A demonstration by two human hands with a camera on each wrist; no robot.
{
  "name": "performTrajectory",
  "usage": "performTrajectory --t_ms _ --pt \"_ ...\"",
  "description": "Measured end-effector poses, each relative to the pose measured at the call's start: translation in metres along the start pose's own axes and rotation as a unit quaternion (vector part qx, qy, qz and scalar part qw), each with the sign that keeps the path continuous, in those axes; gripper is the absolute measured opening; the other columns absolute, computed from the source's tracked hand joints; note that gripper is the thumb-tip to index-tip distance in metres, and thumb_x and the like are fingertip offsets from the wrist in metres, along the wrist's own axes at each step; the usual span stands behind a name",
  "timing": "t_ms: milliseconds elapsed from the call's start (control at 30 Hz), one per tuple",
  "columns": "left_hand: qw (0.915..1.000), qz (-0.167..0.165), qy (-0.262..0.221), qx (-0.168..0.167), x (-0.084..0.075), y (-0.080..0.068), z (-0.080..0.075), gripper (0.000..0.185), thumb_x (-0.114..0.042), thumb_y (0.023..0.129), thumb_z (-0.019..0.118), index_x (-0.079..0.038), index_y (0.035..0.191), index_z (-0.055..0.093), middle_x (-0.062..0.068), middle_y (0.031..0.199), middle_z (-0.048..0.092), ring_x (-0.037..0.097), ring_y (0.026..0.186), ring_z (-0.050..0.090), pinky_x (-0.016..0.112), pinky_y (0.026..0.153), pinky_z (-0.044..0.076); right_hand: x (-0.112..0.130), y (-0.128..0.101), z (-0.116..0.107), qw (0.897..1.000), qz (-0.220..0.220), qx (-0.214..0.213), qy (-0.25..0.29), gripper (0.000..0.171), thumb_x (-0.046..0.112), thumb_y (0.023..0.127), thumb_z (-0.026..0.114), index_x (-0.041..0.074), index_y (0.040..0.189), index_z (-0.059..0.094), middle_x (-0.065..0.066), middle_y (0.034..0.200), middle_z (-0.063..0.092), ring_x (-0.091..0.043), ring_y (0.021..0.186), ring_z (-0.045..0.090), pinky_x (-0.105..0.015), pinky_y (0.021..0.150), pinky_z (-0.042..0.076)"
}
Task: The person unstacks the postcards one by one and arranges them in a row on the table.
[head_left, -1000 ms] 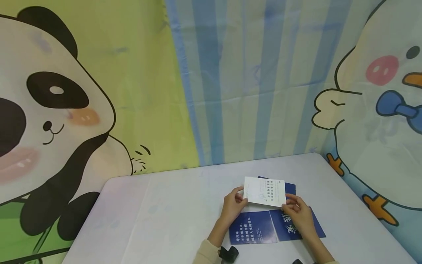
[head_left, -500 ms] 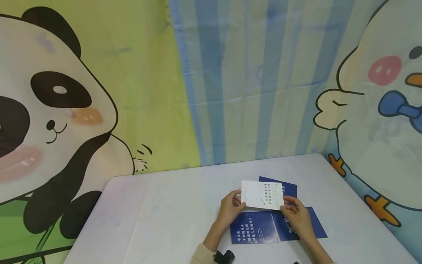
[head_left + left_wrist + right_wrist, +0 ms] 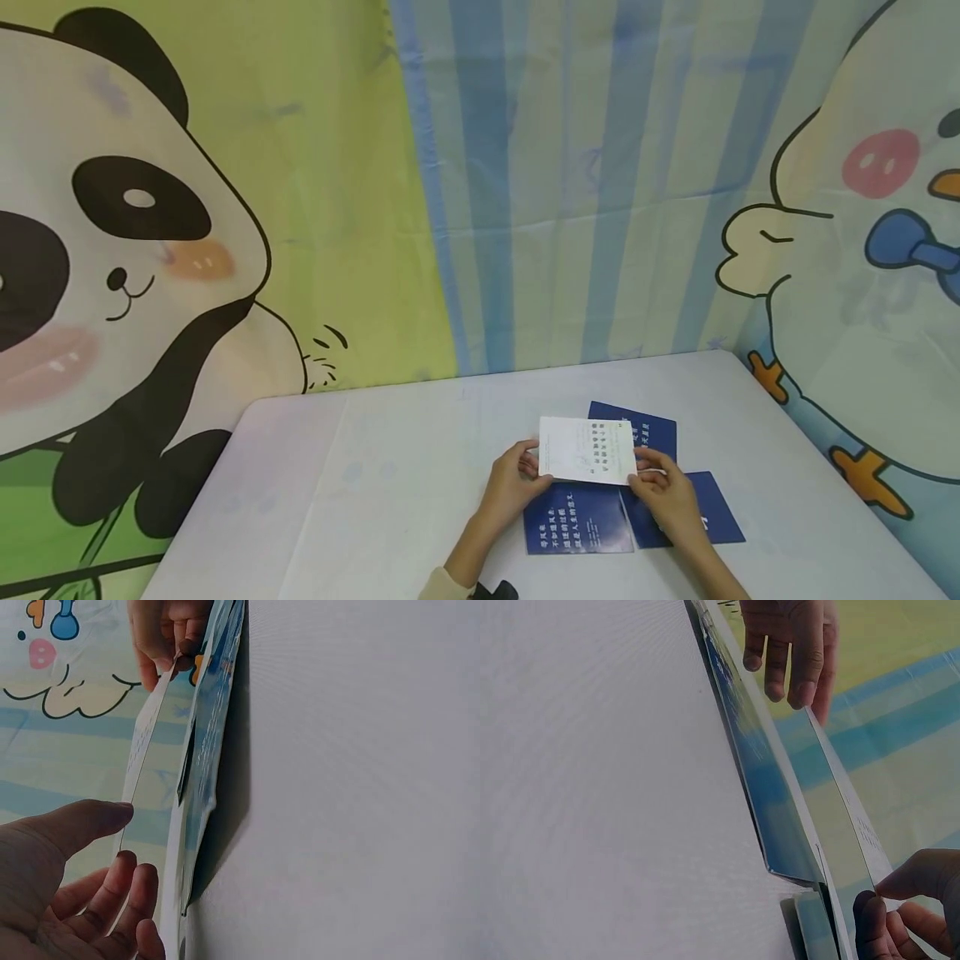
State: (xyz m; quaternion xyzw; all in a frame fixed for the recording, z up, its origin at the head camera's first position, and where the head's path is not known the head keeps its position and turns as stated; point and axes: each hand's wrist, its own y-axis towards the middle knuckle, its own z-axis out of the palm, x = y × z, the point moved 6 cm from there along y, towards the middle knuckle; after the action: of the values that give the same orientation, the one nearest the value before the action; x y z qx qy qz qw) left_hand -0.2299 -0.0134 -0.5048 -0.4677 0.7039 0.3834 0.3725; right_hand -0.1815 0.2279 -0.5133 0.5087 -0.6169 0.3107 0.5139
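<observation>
Both hands hold a white card (image 3: 587, 450) printed with dark characters, one at each short side. At its left edge, the left hand (image 3: 510, 483) pinches it between thumb and fingers. The right hand (image 3: 667, 496) pinches the opposite edge, its thumb on the near corner. Seen almost edge-on in the left wrist view, the thin card (image 3: 142, 746) is raised off the table. Beneath and around it lie three dark blue cards with white writing: one at front left (image 3: 579, 529), one at front right (image 3: 716, 512), partly hidden by the right hand, and one behind (image 3: 652, 433), partly covered.
The white table (image 3: 375, 483) stretches far to the left of the hands. A printed curtain (image 3: 540, 208) stands along its back edge, with a panda on the left and a white bird on the right. A black wrist device (image 3: 497, 592) sits at the left sleeve.
Both hands have brought the white card slightly left and nearer the person. More of the blue card behind shows. The blue cards stay where they lie on the table.
</observation>
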Motion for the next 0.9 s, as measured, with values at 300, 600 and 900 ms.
performTrajectory --t_ms 300,600,900 --pt "0.9993 0.011 0.034 -0.009 0.0 -0.01 -0.012 0.055 -0.007 0.077 0.079 0.007 0.125 0.056 0.001 0.092 0.059 0.01 0.08 0.058 0.023 0.074 0.051 0.004 -0.005 0.01 1.0 -0.001 0.02 -0.01 0.044 -0.007 0.083 0.068 -0.008 0.125 0.056 -0.019 0.105 0.056 0.001 0.076 0.056 -0.013 0.066 0.05" --pt "0.9984 -0.009 0.053 -0.014 -0.001 -0.019 -0.024 0.055 -0.007 0.077 0.08 0.006 0.125 0.056 0.0 0.093 0.057 0.009 0.082 0.056 0.025 0.075 0.052 0.013 -0.01 0.017 0.999 -0.005 0.036 -0.027 0.039 -0.004 0.085 0.067 -0.006 0.124 0.058 -0.017 0.104 0.059 -0.001 0.077 0.057 -0.014 0.068 0.051" --pt "0.9976 -0.013 0.067 -0.009 0.003 -0.028 -0.033 0.056 -0.008 0.076 0.08 0.006 0.125 0.057 -0.001 0.093 0.057 0.009 0.084 0.056 0.022 0.075 0.05 0.021 -0.016 0.021 0.999 -0.014 0.04 -0.031 0.035 -0.004 0.085 0.064 -0.007 0.12 0.061 -0.013 0.099 0.063 -0.001 0.077 0.055 -0.015 0.065 0.05"
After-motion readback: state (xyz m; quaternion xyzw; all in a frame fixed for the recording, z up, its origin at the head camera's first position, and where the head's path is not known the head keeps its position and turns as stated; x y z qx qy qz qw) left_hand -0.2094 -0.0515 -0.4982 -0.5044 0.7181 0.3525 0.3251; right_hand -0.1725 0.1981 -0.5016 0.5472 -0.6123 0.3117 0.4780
